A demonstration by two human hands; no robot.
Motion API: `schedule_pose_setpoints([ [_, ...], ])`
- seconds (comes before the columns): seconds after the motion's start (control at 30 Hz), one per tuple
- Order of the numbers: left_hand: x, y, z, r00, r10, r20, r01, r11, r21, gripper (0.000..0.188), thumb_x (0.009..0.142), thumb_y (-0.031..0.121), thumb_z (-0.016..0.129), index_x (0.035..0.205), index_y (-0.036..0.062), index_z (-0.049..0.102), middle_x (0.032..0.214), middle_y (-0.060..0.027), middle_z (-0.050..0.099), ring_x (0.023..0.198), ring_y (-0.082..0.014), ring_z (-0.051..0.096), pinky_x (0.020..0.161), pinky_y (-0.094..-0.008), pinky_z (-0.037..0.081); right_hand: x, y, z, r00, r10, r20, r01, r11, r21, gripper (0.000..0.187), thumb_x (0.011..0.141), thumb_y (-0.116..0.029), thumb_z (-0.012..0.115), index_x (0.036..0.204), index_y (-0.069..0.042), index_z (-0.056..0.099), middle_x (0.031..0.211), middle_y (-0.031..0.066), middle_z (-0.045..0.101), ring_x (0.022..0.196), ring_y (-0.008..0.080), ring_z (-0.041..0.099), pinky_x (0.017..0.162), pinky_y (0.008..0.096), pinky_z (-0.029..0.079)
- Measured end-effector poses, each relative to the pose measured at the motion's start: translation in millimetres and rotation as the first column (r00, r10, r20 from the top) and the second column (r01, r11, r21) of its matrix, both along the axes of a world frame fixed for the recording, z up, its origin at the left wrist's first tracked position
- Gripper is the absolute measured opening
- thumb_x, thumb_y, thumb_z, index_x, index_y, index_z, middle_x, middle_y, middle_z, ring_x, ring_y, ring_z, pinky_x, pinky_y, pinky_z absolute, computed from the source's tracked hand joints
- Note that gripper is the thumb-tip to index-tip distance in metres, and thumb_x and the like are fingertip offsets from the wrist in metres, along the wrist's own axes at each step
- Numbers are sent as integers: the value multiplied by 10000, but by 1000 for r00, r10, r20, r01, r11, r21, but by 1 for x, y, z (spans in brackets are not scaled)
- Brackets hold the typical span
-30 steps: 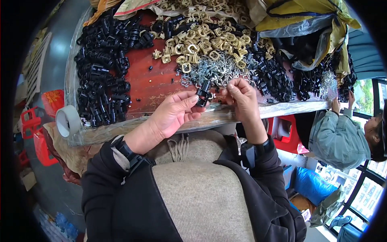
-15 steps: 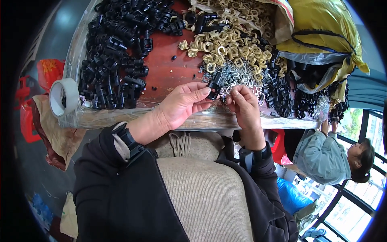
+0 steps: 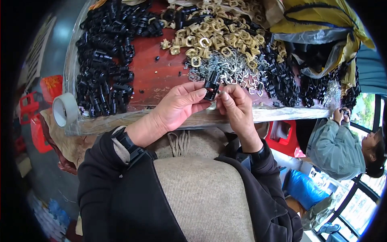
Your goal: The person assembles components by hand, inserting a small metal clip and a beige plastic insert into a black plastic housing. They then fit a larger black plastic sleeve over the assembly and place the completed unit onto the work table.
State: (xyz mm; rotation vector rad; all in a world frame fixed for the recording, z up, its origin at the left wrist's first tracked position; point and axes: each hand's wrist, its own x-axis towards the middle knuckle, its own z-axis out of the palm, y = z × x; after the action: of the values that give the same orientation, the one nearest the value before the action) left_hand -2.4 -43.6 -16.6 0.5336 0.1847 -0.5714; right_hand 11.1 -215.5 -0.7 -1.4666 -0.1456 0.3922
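My left hand [image 3: 180, 101] grips a black cylindrical plastic fitting [image 3: 211, 85] between thumb and fingers, upright above the near table edge. Beside its lower end, my right hand [image 3: 235, 104] is closed in a pinch; whatever lies between the fingertips is too small to name. Just beyond both hands spreads a pile of bent silver metal clips [image 3: 238, 72] mixed with tiny springs. Tan ring-shaped plastic parts [image 3: 221, 38] are heaped behind it. At the left lies a large pile of black cylindrical fittings [image 3: 105, 56], like the one in my hand.
Small black parts [image 3: 278, 76] cover the table's right side, below an open yellow bag [image 3: 318, 20]. A roll of clear tape [image 3: 64, 110] stands at the left corner of the red tabletop [image 3: 155, 72]. Another person [image 3: 338, 145] works at the right, near a red stool [image 3: 282, 135].
The view has shifted, so the table piles appear further left. My right fingers have come closer to the fitting's lower end. My left hand still holds the fitting.
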Motion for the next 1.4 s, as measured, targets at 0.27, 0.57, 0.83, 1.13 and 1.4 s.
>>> schedule_pose_setpoints([
  [0.27,4,-17,4,999,-35,3,35,998,45,243,820,139,493,1036,28,495,1007,-95,547,957,-190,517,866,-341,399,-4,-22,-5,960,71,272,0,968,-249,115,843,-140,475,829,-26,458,666,-6,479,550,38,396,484,160,318],
  [0.57,6,-13,7,997,-81,-10,81,996,25,284,814,179,504,1050,23,487,999,-103,546,945,-194,522,855,-334,414,-6,-19,1,999,-31,27,27,987,156,114,832,-124,494,834,-15,463,692,-19,482,561,32,409,497,168,341],
  [0.83,-3,3,13,997,-78,-10,77,992,-102,215,828,142,480,996,10,514,944,-81,568,874,-169,551,789,-271,452,-12,-1,0,992,18,126,-8,996,-83,123,839,-136,484,832,-16,461,667,-23,460,538,31,394,492,153,331],
  [1.13,-18,26,16,993,-80,-85,77,996,-33,183,809,136,517,950,21,537,884,-48,575,826,-172,577,700,-229,473,-13,22,23,862,177,476,30,918,-396,100,818,-98,495,804,-13,446,846,58,459,743,114,430,665,236,367],
  [1.4,-23,28,14,987,-117,-111,116,993,-12,179,797,140,537,935,27,548,868,-35,576,803,-173,585,660,-214,476,-14,30,33,671,327,665,160,812,-561,89,764,-66,527,792,-24,453,978,137,436,864,234,421,750,305,357],
])
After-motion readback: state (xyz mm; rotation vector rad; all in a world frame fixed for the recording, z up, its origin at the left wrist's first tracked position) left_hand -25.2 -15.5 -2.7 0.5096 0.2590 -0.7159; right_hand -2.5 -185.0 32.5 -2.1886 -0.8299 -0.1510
